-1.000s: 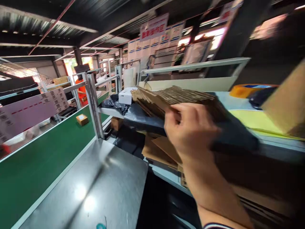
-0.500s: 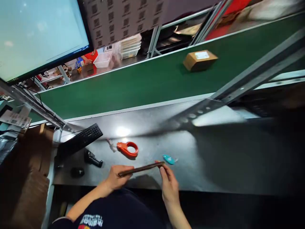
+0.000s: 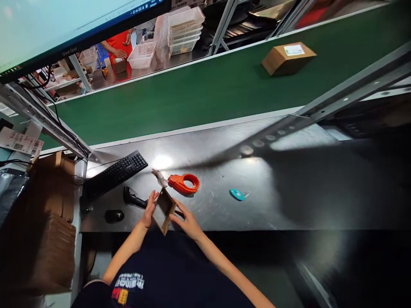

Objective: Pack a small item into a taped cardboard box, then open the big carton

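Small cardboard box (image 3: 159,217), tilted, lower left of centre: my left hand (image 3: 149,211) grips one side, my right hand (image 3: 190,224) the opposite one, seemingly to steady its hollow shape. The orange tape dispenser (image 3: 176,183) lies just beyond, apparently placed for easy reach.

Looking onto metal workbench (image 3: 208,214), lit by a hard glare spot left of centre, shadowed dark at right. Backed by long green surface (image 3: 180,102) with pale edging. Flanked by metal posts (image 3: 340,102). Beyond: metal frames (image 3: 224,25), more worktops (image 3: 157,62). Mostly dark below bench front.
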Tool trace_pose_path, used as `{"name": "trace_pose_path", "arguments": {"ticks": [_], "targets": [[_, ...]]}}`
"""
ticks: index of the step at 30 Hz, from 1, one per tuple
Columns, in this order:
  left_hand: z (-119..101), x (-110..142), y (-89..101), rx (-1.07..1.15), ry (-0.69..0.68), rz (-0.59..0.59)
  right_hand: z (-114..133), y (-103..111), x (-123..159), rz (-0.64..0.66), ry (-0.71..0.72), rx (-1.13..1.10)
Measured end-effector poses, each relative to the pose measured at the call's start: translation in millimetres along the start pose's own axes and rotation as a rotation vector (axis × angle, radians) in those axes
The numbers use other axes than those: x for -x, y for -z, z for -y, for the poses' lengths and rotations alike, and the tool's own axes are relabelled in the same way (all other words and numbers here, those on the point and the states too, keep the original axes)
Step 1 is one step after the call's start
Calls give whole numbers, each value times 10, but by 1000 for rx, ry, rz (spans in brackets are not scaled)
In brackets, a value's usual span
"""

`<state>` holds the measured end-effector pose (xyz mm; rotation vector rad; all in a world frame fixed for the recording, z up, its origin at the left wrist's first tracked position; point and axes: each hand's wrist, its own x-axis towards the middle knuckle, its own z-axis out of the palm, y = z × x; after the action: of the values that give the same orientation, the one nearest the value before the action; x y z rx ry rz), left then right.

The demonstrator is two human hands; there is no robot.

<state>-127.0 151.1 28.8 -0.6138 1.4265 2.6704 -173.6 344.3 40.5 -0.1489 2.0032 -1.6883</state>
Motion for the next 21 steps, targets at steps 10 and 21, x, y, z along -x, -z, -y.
{"name": "trace_pose_path", "arguments": {"ticks": [10, 21], "targets": [[-9, -62, -50, -381, 66, -387, 399, 862, -568, 140, -43, 169], [-79, 67, 168, -696, 17, -103, -79, 548, -278, 292, -210, -146]]}}
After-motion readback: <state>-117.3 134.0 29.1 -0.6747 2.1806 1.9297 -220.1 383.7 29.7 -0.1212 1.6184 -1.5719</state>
